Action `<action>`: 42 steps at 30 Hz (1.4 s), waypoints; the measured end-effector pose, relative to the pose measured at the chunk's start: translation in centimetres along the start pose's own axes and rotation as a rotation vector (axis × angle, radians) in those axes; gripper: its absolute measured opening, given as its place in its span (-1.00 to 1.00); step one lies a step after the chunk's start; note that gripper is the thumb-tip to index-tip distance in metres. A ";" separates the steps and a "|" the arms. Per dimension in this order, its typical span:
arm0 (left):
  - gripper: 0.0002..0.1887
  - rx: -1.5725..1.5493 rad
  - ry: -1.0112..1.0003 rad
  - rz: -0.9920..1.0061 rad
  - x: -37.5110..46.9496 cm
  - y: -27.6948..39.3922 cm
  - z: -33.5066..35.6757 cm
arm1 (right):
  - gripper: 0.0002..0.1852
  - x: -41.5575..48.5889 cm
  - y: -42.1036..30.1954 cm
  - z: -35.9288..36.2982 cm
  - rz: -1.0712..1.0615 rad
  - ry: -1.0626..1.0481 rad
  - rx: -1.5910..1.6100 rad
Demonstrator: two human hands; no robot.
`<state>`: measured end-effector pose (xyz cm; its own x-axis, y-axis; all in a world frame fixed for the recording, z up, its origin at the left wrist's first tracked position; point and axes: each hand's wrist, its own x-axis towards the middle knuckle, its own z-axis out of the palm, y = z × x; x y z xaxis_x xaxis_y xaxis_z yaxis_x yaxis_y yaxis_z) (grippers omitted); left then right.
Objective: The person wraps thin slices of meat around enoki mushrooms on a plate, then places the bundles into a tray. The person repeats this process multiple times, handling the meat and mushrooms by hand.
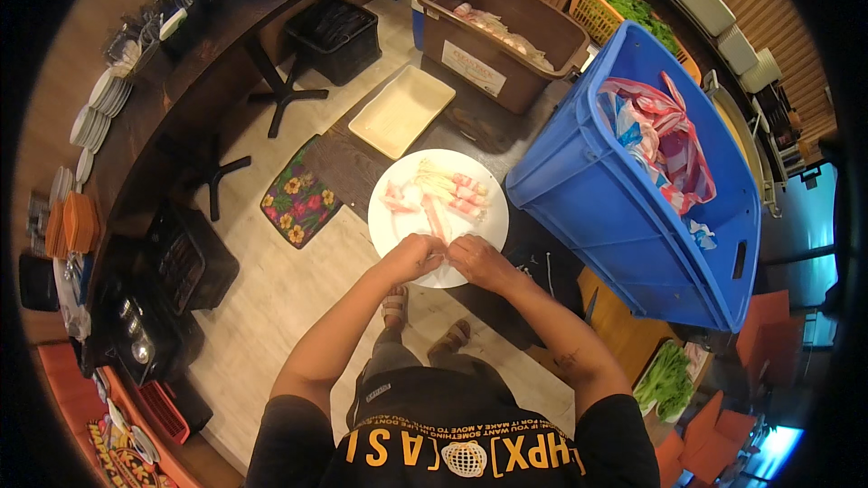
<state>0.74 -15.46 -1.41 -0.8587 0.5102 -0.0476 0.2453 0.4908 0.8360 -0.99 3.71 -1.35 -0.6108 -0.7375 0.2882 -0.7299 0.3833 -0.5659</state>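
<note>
A round white plate (393, 237) lies before me. Both of my hands meet over its near rim. A thin pink-and-white meat strip (435, 215) runs across the plate to my fingertips; my left hand (419, 257) and my right hand (479, 261) appear to pinch its near end, which the fingers partly hide. On the plate's right side are several meat-wrapped enoki rolls (469, 194). Loose enoki mushrooms (434, 175) lie near the far rim, and more meat slices (397, 198) rest at the left.
Beyond the plate sits a cream rectangular tray (403, 112). A brown plastic tub (502, 34) behind it holds packed enoki. At right stands a tall blue crate (583, 176) containing plastic bags. A floral mat (302, 193) lies left; leafy greens fill an orange basket (597, 20).
</note>
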 end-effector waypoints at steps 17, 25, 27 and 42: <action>-0.79 0.449 0.228 0.222 -0.6 -0.1 1.7 | -0.87 0.6 0.9 0.2 -0.016 0.051 -0.083; -0.84 0.216 0.263 -0.033 0.1 0.3 1.8 | -0.87 0.4 0.8 1.2 -0.059 0.075 -0.104; -0.86 0.001 0.142 -0.152 -0.1 0.5 1.0 | -0.87 0.5 1.1 1.3 0.017 0.021 -0.003; -0.82 0.315 0.298 0.105 -1.2 0.0 1.4 | -0.84 1.6 0.6 0.2 -0.068 -0.001 -0.051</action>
<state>2.41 -15.04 -2.15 -0.9028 0.3653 0.2270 0.4234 0.6621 0.6184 -2.32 2.65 -1.43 -0.5587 -0.7636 0.3236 -0.7845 0.3600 -0.5050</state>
